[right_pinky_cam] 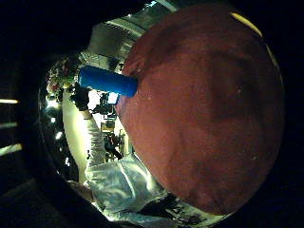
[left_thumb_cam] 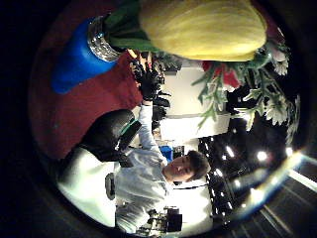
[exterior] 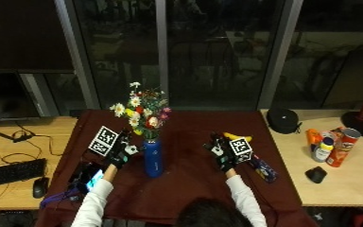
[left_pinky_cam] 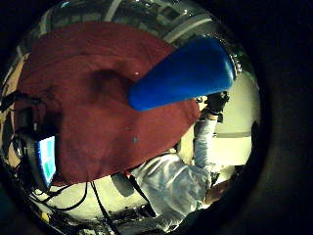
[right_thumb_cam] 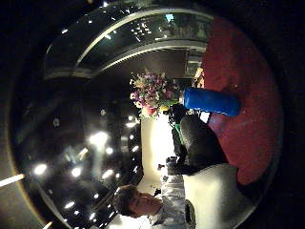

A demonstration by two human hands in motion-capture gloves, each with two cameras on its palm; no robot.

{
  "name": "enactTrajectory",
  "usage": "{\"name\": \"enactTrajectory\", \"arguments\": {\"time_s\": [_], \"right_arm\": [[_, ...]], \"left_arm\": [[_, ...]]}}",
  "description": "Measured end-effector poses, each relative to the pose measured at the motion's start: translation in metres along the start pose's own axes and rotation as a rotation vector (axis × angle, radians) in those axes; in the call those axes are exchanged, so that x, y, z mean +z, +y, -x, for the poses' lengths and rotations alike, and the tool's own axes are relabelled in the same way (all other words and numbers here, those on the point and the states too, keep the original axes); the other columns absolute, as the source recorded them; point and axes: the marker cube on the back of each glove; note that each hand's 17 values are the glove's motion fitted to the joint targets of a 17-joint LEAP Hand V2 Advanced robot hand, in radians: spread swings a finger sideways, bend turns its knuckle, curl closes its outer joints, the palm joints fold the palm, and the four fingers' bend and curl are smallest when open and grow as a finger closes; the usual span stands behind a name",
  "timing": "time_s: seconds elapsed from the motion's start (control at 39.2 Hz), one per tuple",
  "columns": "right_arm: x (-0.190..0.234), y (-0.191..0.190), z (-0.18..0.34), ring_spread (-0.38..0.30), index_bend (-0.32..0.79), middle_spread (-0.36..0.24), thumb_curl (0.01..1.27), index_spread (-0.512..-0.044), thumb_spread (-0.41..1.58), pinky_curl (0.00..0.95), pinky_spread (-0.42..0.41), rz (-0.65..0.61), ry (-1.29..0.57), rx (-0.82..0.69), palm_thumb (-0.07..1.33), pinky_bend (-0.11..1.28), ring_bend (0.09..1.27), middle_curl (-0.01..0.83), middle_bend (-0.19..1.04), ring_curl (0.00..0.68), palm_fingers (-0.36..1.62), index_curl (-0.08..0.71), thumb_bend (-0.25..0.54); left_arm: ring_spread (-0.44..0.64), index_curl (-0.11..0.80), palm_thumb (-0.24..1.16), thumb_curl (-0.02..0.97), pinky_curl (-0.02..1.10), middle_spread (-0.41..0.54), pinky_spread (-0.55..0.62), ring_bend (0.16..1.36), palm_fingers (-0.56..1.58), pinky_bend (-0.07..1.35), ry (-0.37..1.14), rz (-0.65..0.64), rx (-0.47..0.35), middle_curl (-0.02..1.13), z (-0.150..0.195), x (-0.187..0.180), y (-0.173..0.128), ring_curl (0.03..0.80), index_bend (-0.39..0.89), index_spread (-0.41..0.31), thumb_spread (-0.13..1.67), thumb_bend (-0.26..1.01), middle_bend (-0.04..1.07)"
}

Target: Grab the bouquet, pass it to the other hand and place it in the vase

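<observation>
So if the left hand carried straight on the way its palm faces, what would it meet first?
Probably the blue cylindrical vase holding the mixed flower bouquet; the left hand sits just beside it, though depth is unclear.

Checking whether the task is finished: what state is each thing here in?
bouquet: upright, stems in the vase.
vase: standing upright on the dark red cloth.
left hand: beside the vase, open, holding nothing.
right hand: apart from the vase, open, empty.
</observation>
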Motion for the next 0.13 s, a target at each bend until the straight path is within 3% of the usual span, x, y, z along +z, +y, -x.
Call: {"name": "enactTrajectory", "arguments": {"time_s": [0.13], "right_arm": [[0.0019,-0.0120,-0.0112,0.162,0.16,0.034,0.40,-0.360,1.05,0.333,0.317,0.002,-0.053,0.104,0.62,0.57,0.45,0.279,0.18,0.277,0.04,0.260,-0.021]], "left_arm": [[0.55,0.059,0.44,0.416,0.30,0.502,0.52,0.58,-0.24,0.37,0.003,-0.007,-0.017,0.26,0.0018,0.0005,0.0016,0.288,0.04,0.264,0.86,-0.03,0.16]]}}
